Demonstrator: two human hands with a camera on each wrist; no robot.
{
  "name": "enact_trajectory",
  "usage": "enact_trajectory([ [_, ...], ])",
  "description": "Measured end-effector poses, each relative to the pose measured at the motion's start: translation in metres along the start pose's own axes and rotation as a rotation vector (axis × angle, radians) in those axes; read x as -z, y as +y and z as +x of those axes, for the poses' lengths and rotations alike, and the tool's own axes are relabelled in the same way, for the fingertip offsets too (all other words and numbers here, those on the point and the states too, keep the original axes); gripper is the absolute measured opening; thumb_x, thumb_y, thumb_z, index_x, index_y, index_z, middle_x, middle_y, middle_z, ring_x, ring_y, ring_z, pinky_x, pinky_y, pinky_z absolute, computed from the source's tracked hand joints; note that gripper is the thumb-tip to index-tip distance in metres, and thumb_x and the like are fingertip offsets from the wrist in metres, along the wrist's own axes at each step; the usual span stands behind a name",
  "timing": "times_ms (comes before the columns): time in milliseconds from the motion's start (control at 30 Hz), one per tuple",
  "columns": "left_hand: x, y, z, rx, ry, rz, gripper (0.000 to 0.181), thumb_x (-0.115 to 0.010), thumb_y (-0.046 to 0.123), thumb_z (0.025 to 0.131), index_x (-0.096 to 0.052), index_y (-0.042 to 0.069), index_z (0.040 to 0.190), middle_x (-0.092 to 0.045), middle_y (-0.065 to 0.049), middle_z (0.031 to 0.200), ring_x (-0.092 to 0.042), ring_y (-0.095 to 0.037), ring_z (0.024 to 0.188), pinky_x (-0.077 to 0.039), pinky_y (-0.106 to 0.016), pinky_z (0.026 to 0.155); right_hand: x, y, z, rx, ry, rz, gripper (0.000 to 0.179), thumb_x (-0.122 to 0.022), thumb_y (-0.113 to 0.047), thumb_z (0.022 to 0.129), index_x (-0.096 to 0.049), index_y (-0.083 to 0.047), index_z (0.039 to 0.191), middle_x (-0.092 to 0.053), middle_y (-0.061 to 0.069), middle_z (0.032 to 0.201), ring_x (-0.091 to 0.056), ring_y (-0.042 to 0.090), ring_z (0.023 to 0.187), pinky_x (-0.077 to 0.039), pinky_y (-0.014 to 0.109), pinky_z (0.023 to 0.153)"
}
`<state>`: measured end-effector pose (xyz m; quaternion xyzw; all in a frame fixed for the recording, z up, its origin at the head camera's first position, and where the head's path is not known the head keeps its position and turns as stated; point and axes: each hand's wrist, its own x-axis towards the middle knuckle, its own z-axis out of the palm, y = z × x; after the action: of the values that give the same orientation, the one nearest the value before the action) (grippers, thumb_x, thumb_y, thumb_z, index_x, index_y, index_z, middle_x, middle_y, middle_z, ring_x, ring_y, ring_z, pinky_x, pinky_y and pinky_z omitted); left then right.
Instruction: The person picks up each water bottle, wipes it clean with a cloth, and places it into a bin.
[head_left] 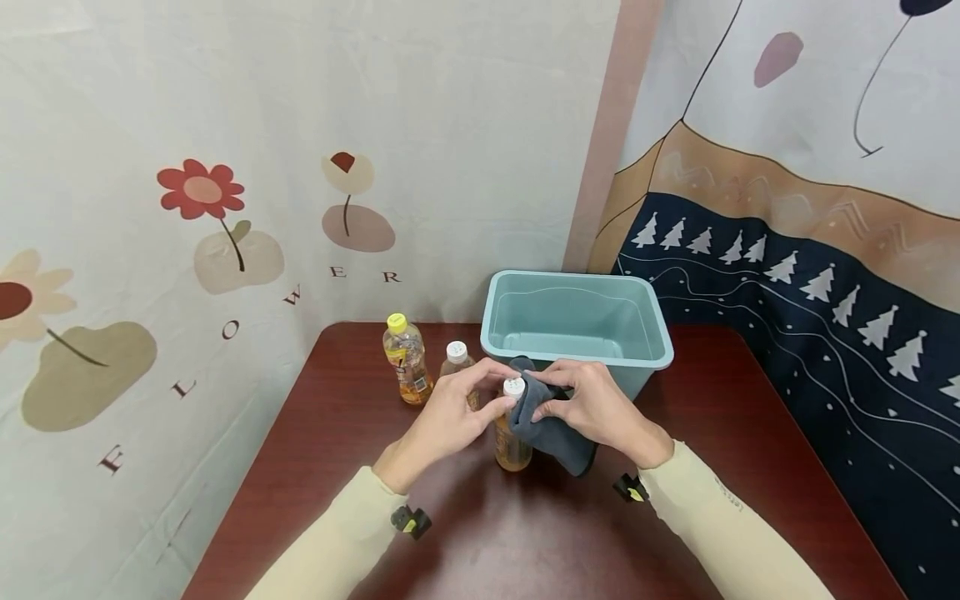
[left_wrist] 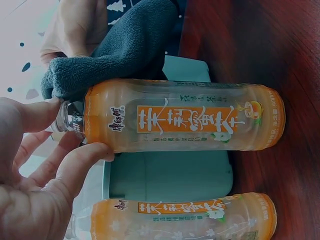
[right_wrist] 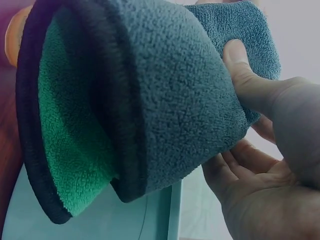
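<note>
An orange-labelled tea bottle [left_wrist: 172, 117] with a white cap stands upright on the table. My left hand [head_left: 453, 408] holds it at the neck, thumb and fingers around the part just under the cap. A folded dark grey-blue cloth [head_left: 561, 440] hangs from my right hand [head_left: 600, 408], pinched between thumb and fingers. Its upper end lies against the bottle's neck and shoulder. In the right wrist view the cloth [right_wrist: 175, 95] hides most of the bottle.
Behind my left hand stands a second white-capped tea bottle [head_left: 457, 358]. Farther left is a yellow-capped bottle [head_left: 408, 367] with some drink in it. A teal plastic bin [head_left: 651, 360] sits behind the hands, near the back edge of the dark red table [head_left: 315, 467].
</note>
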<state>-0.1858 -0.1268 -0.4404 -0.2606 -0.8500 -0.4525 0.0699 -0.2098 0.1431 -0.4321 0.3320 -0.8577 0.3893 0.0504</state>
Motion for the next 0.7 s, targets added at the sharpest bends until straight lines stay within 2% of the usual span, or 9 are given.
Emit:
enact_trajectory([
  [200, 0.002, 0.002, 0.0, 0.001, -0.002, -0.004, 0.031, -0.087, 0.017, 0.108, -0.077, 0.023, 0.137, -0.085, 0.003, 0.135, -0.086, -0.018, 0.121, -0.069, -0.042, 0.102, 0.001, 0.001, -0.001, 0.001, -0.003, 0.007, 0.056, -0.103, -0.014, 0.089, -0.085, -0.012, 0.142, -0.088, -0.004, 0.114, -0.08, 0.012, 0.103, -0.068, 0.026, 0.084],
  [333, 0.001, 0.005, -0.001, -0.002, -0.002, -0.031, 0.032, -0.087, 0.015, 0.107, -0.076, 0.022, 0.136, -0.086, 0.0, 0.132, -0.086, -0.019, 0.116, -0.072, -0.041, 0.092, 0.003, 0.003, -0.005, -0.006, 0.009, -0.011, 0.056, -0.104, -0.013, 0.088, -0.085, -0.012, 0.141, -0.088, -0.005, 0.112, -0.08, 0.011, 0.103, -0.066, 0.025, 0.083],
  [467, -0.001, 0.007, -0.001, 0.025, 0.014, -0.067, 0.032, -0.089, 0.017, 0.105, -0.077, 0.023, 0.134, -0.087, 0.0, 0.127, -0.085, -0.02, 0.11, -0.071, -0.042, 0.082, 0.007, 0.006, -0.01, -0.017, 0.022, -0.034, 0.054, -0.103, -0.013, 0.089, -0.086, -0.012, 0.14, -0.088, -0.006, 0.112, -0.081, 0.011, 0.103, -0.065, 0.025, 0.081],
  [567, -0.004, 0.009, 0.0, 0.043, 0.036, -0.07, 0.033, -0.094, 0.022, 0.103, -0.078, 0.024, 0.132, -0.087, 0.002, 0.125, -0.085, -0.02, 0.106, -0.068, -0.037, 0.08, 0.01, 0.008, -0.013, -0.026, 0.034, -0.052, 0.053, -0.104, -0.014, 0.089, -0.086, -0.013, 0.139, -0.089, -0.004, 0.115, -0.082, 0.014, 0.105, -0.066, 0.026, 0.083],
  [700, -0.008, 0.01, 0.001, 0.033, 0.082, -0.045, 0.033, -0.097, 0.026, 0.1, -0.079, 0.023, 0.128, -0.087, 0.004, 0.124, -0.085, -0.018, 0.101, -0.063, -0.029, 0.08, 0.014, 0.01, -0.014, -0.034, 0.049, -0.064, 0.054, -0.104, -0.014, 0.088, -0.086, -0.014, 0.139, -0.089, -0.001, 0.12, -0.083, 0.019, 0.111, -0.069, 0.03, 0.089],
])
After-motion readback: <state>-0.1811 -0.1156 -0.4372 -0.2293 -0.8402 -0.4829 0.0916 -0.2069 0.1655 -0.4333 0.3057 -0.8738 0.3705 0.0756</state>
